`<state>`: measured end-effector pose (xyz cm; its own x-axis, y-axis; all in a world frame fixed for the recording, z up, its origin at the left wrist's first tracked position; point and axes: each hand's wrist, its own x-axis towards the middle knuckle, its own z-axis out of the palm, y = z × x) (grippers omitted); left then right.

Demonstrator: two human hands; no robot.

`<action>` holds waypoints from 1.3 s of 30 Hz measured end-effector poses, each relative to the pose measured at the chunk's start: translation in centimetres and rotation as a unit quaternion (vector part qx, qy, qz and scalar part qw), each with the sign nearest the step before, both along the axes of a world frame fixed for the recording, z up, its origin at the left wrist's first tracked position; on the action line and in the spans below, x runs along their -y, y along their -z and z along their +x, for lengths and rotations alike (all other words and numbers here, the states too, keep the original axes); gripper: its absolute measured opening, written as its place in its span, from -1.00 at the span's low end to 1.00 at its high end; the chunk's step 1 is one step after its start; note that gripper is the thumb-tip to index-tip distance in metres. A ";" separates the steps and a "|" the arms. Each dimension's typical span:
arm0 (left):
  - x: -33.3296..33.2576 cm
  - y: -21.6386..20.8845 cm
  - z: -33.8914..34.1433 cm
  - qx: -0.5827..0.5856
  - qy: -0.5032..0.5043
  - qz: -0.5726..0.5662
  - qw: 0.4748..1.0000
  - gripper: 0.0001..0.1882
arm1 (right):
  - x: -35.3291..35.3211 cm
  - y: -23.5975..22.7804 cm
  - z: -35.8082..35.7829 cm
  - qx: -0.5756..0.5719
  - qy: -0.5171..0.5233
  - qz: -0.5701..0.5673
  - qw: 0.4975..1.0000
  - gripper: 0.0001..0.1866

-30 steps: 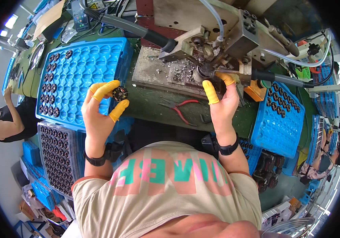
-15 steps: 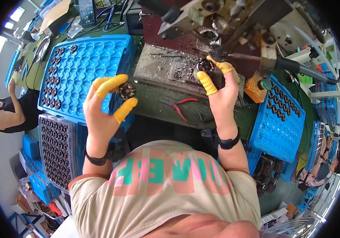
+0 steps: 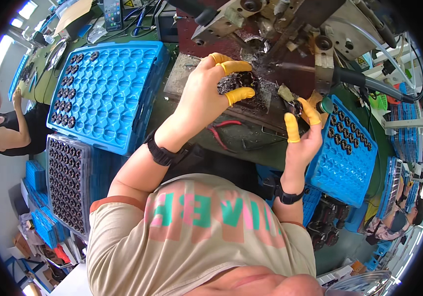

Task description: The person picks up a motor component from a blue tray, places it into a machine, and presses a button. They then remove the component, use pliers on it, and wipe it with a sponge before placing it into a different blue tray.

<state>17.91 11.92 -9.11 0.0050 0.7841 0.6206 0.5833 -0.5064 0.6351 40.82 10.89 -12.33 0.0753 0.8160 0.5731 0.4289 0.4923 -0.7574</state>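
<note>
Yellow finger cots cover several fingertips of both my hands. My left hand (image 3: pixel 206 96) reaches over the metal plate below the machine. Its thumb and fingers pinch a small round black motor stator (image 3: pixel 245 80) with copper-coloured spots. To the right, beside the plate's corner, my right hand (image 3: pixel 303 135) grips another round dark stator (image 3: pixel 296 107), partly hidden by the fingers. The machine's metal arm and clamps (image 3: pixel 322 44) hang above both hands. Red-handled pliers (image 3: pixel 216 132) lie on the green bench in front of the plate.
On the left is a blue moulded tray (image 3: pixel 117 98) with stators along its left columns. A smaller blue tray (image 3: pixel 337 170) at right holds several more. Below the left tray stands a stacked tray full of stators (image 3: pixel 66 180). Another person (image 3: pixel 11 123) sits at far left.
My left hand has moved right from beside the blue tray to the machine, carrying its stator. My right hand has drawn away from the machine, right and nearer me, with the other stator.
</note>
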 end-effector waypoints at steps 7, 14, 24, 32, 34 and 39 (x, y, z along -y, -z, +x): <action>-0.6 -0.2 0.0 0.020 0.050 -0.082 0.995 -0.48 | 0.3 0.4 1.9 0.005 0.023 -0.016 1.000 -0.57; -0.7 0.4 0.3 0.002 0.041 -0.028 0.999 -0.45 | 0.4 0.5 2.0 0.024 0.023 -0.001 0.999 -0.56; -0.7 0.6 1.0 -0.021 0.045 -0.027 0.998 -0.47 | 0.0 -0.3 2.3 0.146 0.089 0.086 0.981 -0.55; 1.0 0.4 0.1 -0.002 0.032 -0.047 0.998 -0.19 | -1.9 -0.2 2.4 0.246 0.138 0.076 0.956 -0.57; 2.7 -0.4 -1.0 -0.026 0.009 -0.068 0.997 -0.17 | -2.0 0.1 2.7 0.299 0.138 0.091 0.940 -0.60; 7.3 -1.8 -8.8 -0.128 -0.050 -0.121 0.983 -0.50 | -1.9 0.9 4.0 0.376 0.194 0.121 0.898 -0.61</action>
